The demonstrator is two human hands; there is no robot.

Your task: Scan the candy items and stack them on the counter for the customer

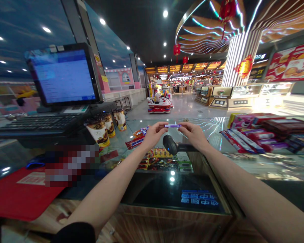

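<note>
A thin purple and white packet (172,126) is stretched level between my two hands above the glass counter. My left hand (154,135) pinches its left end, and my right hand (193,135) pinches the right end. Just below the packet, a black handheld scanner (170,145) points to the left, its handle passing beneath my right hand. Red candy packs (134,143) lie on the glass beside my left hand. Under the glass, rows of small packaged goods (162,159) are visible.
At the left stand a monitor (63,76), a keyboard (40,125) and several brown and white cups (98,132). A red mat (17,195) covers the near left. Stacked candy packs (258,135) lie at the right. A wooden counter edge (172,216) is nearest me.
</note>
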